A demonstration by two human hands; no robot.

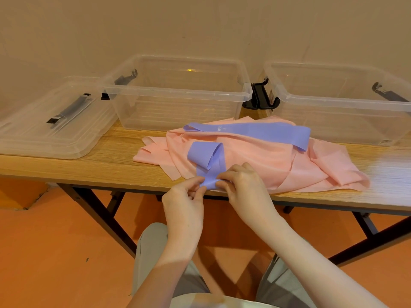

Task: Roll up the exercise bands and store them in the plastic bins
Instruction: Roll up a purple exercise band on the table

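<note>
**Both hands pinch the near end of a purple band at the table edge**

Two clear plastic bins stand at the back of the wooden table (66, 167), behind the pink band heap. The left bin (175, 94) is behind the heap's left part and the right bin (340, 101) behind its right part; both are open and nothing shows through their clear walls but the bare bottoms. Black latch handles (259, 96) hang in the gap between the two bins. A clear lid (51, 121) with a dark handle lies flat well to the left of the heap, beside the left bin.

The pink band heap (266, 158) is a loose, crumpled pile of thin, wide pink sheeting, with flat ends trailing out to the left. On top of it, at its far side, lies a long purple band (262, 132), flat and smooth with small pale print near its left end.

A second, shorter purple band (209, 161) lies on the near left of the heap, looped and twisted, its near end at the table's front edge. The left hand (184, 201) and right hand (242, 187) both pinch that near end between thumb and curled fingers, the fingertips almost meeting.
</note>
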